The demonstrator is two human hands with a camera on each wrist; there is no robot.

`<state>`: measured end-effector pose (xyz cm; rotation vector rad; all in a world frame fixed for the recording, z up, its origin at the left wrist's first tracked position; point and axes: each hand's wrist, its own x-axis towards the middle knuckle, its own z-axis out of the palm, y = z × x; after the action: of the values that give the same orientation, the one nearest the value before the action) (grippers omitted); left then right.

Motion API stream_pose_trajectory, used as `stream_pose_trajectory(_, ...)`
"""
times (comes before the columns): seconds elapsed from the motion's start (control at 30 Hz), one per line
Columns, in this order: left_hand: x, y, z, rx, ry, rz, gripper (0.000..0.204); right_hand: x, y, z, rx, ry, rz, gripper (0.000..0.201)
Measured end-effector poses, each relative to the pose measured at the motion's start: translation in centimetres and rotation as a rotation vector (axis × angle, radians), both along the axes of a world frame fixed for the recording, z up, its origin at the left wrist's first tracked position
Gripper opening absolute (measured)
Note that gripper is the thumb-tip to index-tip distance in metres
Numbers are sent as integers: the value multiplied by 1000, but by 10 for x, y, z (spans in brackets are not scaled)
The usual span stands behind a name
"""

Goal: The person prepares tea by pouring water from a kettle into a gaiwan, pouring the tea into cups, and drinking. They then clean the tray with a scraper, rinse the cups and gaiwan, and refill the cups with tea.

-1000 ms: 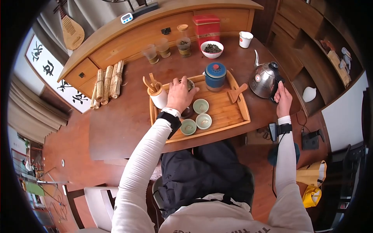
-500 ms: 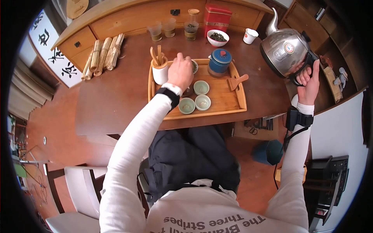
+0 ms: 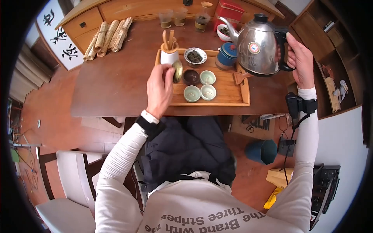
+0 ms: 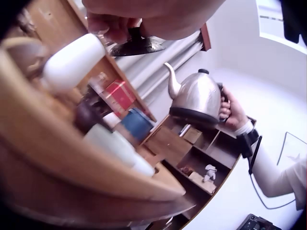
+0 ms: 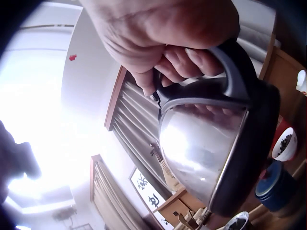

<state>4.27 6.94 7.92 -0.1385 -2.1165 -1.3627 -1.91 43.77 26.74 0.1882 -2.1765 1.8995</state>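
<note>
My left hand pinches a round lid by its knob, tipped on edge beside the white tool holder. In the left wrist view the lid hangs below the fingers. An uncovered lidded-bowl cup with dark tea leaves sits on the wooden tray. My right hand grips the black handle of a steel kettle, held up over the tray's right side, spout pointing left. Before the leaf cup stand a dark cup and several pale green cups.
A white holder with wooden tools and a blue lidded pot share the tray with a wooden scraper. Bamboo scrolls lie left. Glasses, a red tin and a leaf bowl stand behind.
The kettle has come up off the table at the right and now hangs further left, near the tray. My left hand has taken the lid off the leaf cup and moved left and nearer me.
</note>
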Motion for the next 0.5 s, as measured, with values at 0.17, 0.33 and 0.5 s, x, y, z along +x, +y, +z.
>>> stream_pose_trajectory(0.17, 26, -8, -44, -12, -53, 9, 17, -13, -52, 6, 528, 1, 44, 39)
stream_pose_trajectory(0.33, 21, 1, -57, -279, 102, 143, 18, -16, -86, 7, 766, 60, 144, 48)
stream_pose_trajectory(0.5, 21, 0, -63, -309, 145, 155, 20, -24, -102, 15, 940, 80, 200, 45)
